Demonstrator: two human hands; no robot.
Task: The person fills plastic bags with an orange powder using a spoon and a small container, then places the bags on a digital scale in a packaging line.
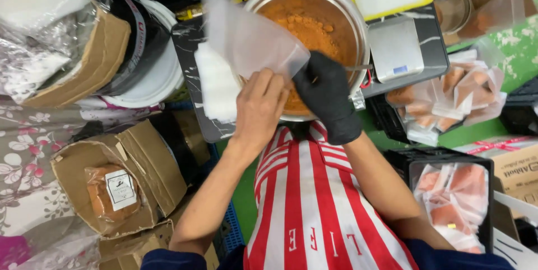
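Note:
My bare left hand (259, 107) pinches the lower edge of an empty clear plastic pouch (246, 37) and holds it tilted over a large metal bowl (358, 26) full of orange powder (314, 29). Just to its right, my right hand (327, 95) in a black glove is closed on a thin metal utensil handle (358, 68) at the pouch's mouth. Both hands sit over the bowl's near rim. The utensil's working end is hidden behind the glove and the pouch.
A small digital scale (396, 48) stands right of the bowl. Filled pouches of orange powder (448, 93) pile at the right, more in a black crate (454, 200). A stack of empty pouches (216, 88) lies left of the bowl. Open cardboard boxes (106, 186) stand at left.

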